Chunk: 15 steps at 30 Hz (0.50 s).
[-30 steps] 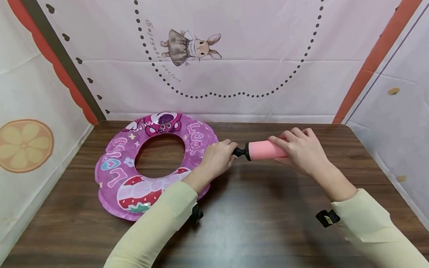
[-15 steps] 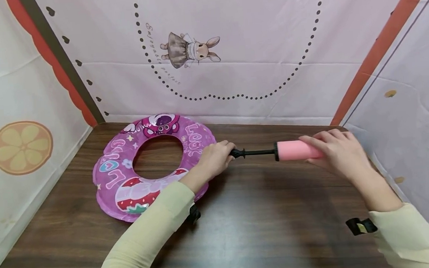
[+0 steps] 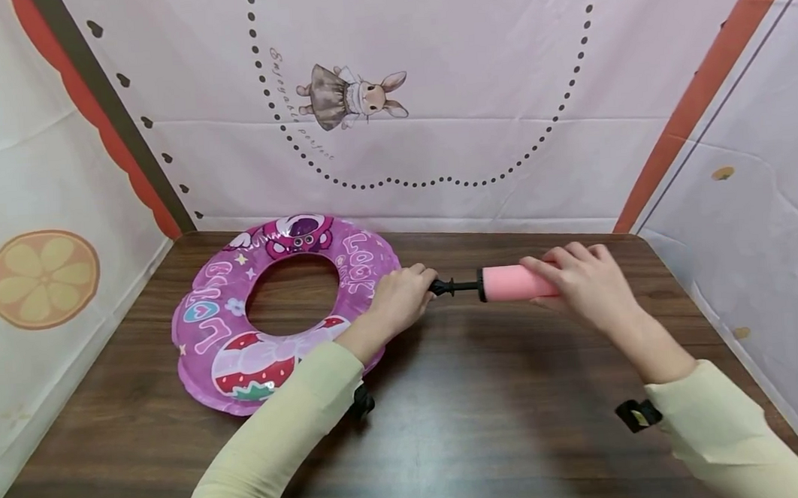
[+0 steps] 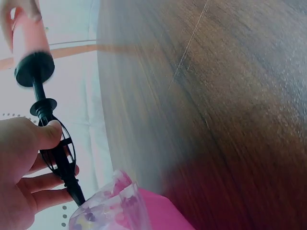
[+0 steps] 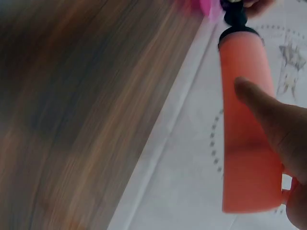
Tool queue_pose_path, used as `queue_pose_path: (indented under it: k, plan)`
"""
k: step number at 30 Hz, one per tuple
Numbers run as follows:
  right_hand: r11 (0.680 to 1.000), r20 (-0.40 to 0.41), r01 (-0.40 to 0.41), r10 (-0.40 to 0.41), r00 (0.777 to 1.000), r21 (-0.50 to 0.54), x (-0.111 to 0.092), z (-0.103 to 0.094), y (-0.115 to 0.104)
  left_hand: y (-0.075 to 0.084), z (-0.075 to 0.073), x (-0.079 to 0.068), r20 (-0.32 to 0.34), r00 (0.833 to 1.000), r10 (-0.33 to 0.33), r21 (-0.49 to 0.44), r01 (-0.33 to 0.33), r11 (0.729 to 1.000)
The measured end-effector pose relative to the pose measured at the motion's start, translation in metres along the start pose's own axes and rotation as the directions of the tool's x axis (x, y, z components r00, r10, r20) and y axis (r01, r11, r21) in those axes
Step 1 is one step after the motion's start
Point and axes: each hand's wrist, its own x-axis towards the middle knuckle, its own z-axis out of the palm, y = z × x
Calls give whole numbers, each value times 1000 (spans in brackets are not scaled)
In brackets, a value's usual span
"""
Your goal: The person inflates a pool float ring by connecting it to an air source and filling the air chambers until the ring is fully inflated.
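Observation:
A purple inflatable swim ring [image 3: 199, 319] with printed letters and strawberries lies on the table at left. My left hand [image 3: 401, 298] is at its right side and pinches the black nozzle end [image 4: 60, 158] of a hand pump. In the left wrist view the nozzle's tip meets the ring's clear plastic [image 4: 110, 208]. My right hand [image 3: 586, 280] grips the pump's pink barrel [image 3: 512, 283], thumb along its side in the right wrist view. A short stretch of black rod [image 3: 466, 285] shows between barrel and nozzle. The pump is held roughly level above the table.
The brown wooden table [image 3: 450, 442] runs under both arms. A printed fabric backdrop [image 3: 484, 71] with a rabbit picture rises behind it, and white fabric walls [image 3: 764, 245] stand at both sides. Dark wrist straps [image 3: 638, 415] hang below the sleeves.
The right hand pulled the pink barrel rightward, baring a long stretch of rod, then moved partway back left, so less rod shows now. The left hand and ring stay nearly in place.

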Motion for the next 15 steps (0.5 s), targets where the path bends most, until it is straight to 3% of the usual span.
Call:
queue_pose_path:
  k: [4,8,15]
  plan:
    - [1000,-18,10,-11,1000,-22,18,10,-17,1,1,-1,-30,1000,0,0,0,1000]
    - [999,-9,18,-18,1000,-31,26,15,-24,0,0,0,-19,1000,-4,-7,4,1000]
    - [1000,19,-16,16,1000,11,17,7,-12,-3,-6,4,45,998,-31,-38,32,999]
